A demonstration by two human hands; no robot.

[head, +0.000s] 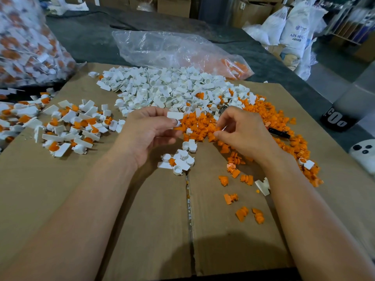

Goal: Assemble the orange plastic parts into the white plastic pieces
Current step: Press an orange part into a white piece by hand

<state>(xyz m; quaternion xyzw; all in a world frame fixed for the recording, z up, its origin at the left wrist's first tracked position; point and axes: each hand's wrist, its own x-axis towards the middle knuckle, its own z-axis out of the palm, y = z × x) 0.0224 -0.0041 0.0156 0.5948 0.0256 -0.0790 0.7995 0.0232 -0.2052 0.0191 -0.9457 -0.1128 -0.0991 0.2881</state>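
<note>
Left hand (148, 134) pinches white piece (175, 116) (flat tab, round ring); right hand (243, 131) grip unclear.

On the cardboard (142, 220), assembled pieces (69, 126) lie left, the empty pieces (162, 88) behind, loose inserts (280, 122) right

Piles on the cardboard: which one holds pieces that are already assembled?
The left pile: its white pieces carry orange inserts. The middle pile is mostly plain white, the right pile loose orange.
</note>
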